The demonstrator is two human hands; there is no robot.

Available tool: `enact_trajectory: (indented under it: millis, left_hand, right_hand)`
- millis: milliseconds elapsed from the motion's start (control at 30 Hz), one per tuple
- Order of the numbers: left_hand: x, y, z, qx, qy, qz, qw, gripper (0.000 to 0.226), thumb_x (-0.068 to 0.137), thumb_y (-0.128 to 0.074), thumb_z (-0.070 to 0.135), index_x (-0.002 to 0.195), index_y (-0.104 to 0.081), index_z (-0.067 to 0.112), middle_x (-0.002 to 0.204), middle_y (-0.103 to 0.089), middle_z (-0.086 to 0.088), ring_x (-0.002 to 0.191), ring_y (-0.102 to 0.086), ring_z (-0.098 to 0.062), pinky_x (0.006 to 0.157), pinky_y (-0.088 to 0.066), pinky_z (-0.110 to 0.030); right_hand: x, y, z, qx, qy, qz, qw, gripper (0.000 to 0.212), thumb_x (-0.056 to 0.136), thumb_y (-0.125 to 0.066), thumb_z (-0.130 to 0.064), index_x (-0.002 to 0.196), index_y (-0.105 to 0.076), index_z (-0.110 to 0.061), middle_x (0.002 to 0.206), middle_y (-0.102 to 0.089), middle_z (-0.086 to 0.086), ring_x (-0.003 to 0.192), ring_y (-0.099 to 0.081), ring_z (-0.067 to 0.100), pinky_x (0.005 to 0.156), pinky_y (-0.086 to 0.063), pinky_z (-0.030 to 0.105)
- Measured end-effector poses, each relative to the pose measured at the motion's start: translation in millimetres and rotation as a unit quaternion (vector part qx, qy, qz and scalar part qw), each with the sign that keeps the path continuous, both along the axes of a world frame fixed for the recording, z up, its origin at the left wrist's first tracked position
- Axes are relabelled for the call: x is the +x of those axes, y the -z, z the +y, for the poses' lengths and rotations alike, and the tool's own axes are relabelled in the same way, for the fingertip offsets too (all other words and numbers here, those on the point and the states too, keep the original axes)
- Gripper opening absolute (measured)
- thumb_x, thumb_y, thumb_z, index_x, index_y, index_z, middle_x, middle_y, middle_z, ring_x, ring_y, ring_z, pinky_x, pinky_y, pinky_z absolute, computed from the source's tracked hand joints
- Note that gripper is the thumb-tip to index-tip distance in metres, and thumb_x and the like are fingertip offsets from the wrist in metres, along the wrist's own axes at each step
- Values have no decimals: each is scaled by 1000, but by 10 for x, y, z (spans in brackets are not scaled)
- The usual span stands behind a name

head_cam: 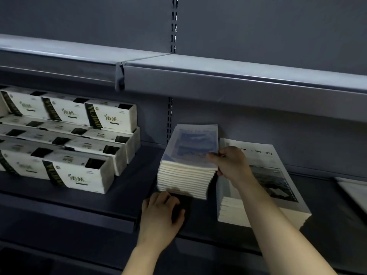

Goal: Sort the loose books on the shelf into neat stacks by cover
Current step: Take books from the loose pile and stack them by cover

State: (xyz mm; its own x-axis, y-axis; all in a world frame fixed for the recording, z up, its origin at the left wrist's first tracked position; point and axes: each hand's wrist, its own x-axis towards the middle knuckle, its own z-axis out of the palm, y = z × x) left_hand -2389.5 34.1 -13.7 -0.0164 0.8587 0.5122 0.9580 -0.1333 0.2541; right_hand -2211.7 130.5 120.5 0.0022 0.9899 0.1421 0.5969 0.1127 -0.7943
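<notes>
Gripping the right edge of the top book [194, 145], the right hand [230, 163] has its thumb laid on the blurred blue cover and its fingers curled down the side. That book lies on a tall stack of books [184, 179] in the middle of the dark shelf [99, 211]. The left hand [160, 213] rests on the shelf just near of the stack, fingers loosely curled and holding nothing; whether its fingertips touch the bottom book cannot be told. Just right of the tall stack sits a lower stack [278, 175] with a white cover and a dark photograph. White tissue packs [79, 175] fill the left part. At the right edge lies another pale book [353, 191].
</notes>
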Motion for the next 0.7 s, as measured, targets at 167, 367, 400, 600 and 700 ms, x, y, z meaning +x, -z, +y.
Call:
enact_trajectory:
  millis: [167, 367, 400, 600, 700]
  left_hand:
    - [0, 7, 1, 3, -2, -4, 1000, 28, 76, -48, 51, 81, -66, 30, 86, -56, 11, 82, -56, -16, 67, -42, -32]
    - [9, 27, 9, 9, -5, -5, 1000, 29, 77, -47, 51, 83, -66, 29, 88, -57, 11, 84, -55, -17, 67, -41, -32]
    - [8, 30, 10, 9, -6, -6, 1000, 29, 77, -47, 51, 83, -66, 29, 88, -57, 11, 84, -55, -17, 67, -40, -32]
    - [9, 41, 18, 3, -5, -9, 1000, 29, 78, -47, 51, 84, -65, 30, 89, -56, 11, 85, -54, -16, 69, -39, -32]
    - [10, 39, 9, 5, -7, -8, 1000, 29, 77, -47, 51, 84, -65, 30, 89, -56, 11, 85, -54, -17, 69, -39, -32]
  right_hand:
    - [-16, -20, 18, 24, 1, -66, 998, 38, 85, -65, -34, 57, -62, -9, 45, -56, -1, 47, -61, 12, 53, -47, 22]
    - [-31, 35, 64, 45, 19, -129, 990, 46, 87, -61, -39, 50, -46, -15, 47, -48, -2, 49, -51, 13, 46, -32, 24]
    - [-32, 52, 76, 44, 23, -134, 990, 47, 87, -60, -40, 50, -45, -16, 48, -46, -2, 50, -50, 13, 46, -31, 25]
    - [-53, 125, 117, 43, 33, -145, 988, 45, 88, -55, -46, 55, -47, -16, 55, -49, -1, 60, -55, 20, 49, -33, 26]
    - [-60, 139, 126, 44, 33, -147, 988, 44, 90, -54, -46, 58, -46, -16, 57, -50, -1, 58, -54, 17, 47, -31, 24]
